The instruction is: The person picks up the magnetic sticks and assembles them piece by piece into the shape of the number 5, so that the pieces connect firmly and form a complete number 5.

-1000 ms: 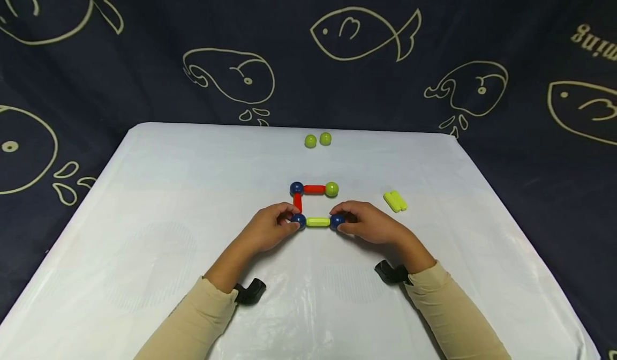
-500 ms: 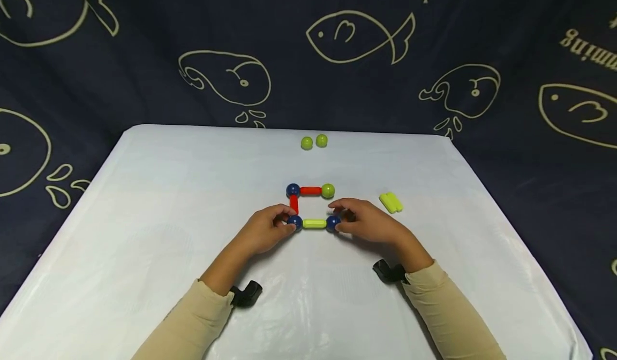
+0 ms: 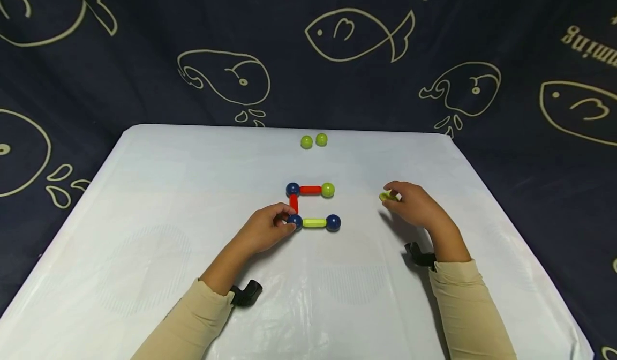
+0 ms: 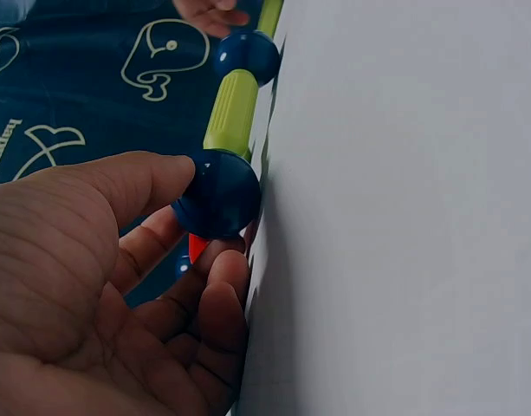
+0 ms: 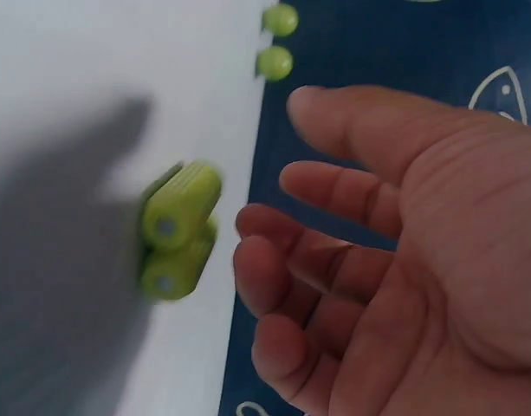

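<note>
My left hand [image 3: 264, 229] pinches a dark blue ball [image 4: 220, 195], the near left corner of a magnetic ball-and-rod figure lying on the table. From that ball a yellow-green rod [image 3: 314, 223] runs right to a second blue ball [image 3: 333, 223]. A red rod [image 3: 294, 203] leads away to the far blue ball [image 3: 292, 189], where another red rod [image 3: 310, 190] joins a green ball [image 3: 328, 190]. Over at the right, my right hand [image 3: 418, 205] hovers above two loose yellow-green rods [image 5: 183, 208], fingers loosely bent and apart from them in the right wrist view.
Two loose green balls [image 3: 314, 141] sit near the far edge of the white table [image 3: 193, 167]. Behind the table hangs a dark blue cloth [image 3: 337, 92] with fish drawings. Each wrist carries a black mount [image 3: 247, 294].
My right hand has let go of the right blue ball and moved right and away to the two loose rods. The left hand keeps its hold on the corner ball.
</note>
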The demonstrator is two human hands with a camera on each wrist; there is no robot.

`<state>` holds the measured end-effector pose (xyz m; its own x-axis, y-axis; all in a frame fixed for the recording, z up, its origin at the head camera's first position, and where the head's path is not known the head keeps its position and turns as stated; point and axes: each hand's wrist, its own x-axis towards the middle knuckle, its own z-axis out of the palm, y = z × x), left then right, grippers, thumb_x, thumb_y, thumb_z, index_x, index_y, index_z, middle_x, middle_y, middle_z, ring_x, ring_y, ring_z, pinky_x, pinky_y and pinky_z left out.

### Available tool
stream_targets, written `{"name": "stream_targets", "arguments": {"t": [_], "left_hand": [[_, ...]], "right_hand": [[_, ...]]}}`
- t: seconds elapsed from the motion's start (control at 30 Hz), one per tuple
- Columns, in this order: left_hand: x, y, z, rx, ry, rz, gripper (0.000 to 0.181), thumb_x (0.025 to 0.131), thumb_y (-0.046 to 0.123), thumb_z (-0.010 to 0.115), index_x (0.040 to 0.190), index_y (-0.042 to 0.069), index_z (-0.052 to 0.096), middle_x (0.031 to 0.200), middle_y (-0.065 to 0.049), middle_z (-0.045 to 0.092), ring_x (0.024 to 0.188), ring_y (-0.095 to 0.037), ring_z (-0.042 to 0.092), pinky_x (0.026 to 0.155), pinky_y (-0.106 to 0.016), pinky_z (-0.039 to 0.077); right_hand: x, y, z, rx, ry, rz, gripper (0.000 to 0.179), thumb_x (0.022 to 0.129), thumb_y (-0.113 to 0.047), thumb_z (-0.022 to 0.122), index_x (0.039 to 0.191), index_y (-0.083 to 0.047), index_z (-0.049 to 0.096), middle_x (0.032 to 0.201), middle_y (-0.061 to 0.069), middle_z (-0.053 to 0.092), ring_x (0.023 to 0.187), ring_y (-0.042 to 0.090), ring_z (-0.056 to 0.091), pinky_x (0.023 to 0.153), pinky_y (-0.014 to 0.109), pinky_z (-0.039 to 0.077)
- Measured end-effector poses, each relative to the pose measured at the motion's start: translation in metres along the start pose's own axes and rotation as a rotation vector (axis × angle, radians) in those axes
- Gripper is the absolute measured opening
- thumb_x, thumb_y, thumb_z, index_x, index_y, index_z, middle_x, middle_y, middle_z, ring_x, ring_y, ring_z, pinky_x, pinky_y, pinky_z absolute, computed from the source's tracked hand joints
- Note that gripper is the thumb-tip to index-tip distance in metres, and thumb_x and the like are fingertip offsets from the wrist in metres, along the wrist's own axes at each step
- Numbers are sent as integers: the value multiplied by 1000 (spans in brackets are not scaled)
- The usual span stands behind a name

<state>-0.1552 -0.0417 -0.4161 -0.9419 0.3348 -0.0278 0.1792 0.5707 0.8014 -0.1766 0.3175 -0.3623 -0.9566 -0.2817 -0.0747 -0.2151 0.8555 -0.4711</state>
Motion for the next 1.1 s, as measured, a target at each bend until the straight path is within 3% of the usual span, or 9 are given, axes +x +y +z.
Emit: {"name": "stream_targets", "arguments": {"t": [0.47, 0.6, 0.93, 1.1], "left_hand": [[-3, 3, -2, -5, -25, 53, 28, 87, 16, 75, 114, 15, 66, 87, 0, 59, 78, -17, 52, 68, -32, 44], [-2, 3, 0, 9, -23, 45, 26, 88, 17, 74, 113, 16, 67, 83, 1, 57, 79, -17, 52, 69, -33, 44], [-2, 1, 1, 23, -19, 25, 26, 89, 16, 75, 114, 16, 67, 91, 1, 61, 81, -17, 53, 72, -33, 46], [-1, 2, 0, 31, -22, 22, 26, 89, 17, 74, 114, 16, 67, 93, 0, 62, 81, -17, 53, 72, -33, 46]], "right_hand": [[5, 12, 12, -87, 18, 3, 30, 92, -8, 68, 118, 5, 62, 99, 16, 65, 90, 31, 59, 81, 50, 47], [7, 11, 15, -84, 28, -1, 29, 91, -7, 69, 117, 4, 62, 98, 16, 65, 90, 31, 60, 81, 50, 47], [9, 4, 25, -73, 23, -6, 27, 91, -13, 72, 112, -2, 59, 88, 9, 65, 77, 23, 59, 72, 43, 47], [11, 0, 28, -49, 25, -8, 23, 91, -9, 71, 109, -2, 58, 90, 11, 66, 77, 23, 59, 69, 41, 47]]}}
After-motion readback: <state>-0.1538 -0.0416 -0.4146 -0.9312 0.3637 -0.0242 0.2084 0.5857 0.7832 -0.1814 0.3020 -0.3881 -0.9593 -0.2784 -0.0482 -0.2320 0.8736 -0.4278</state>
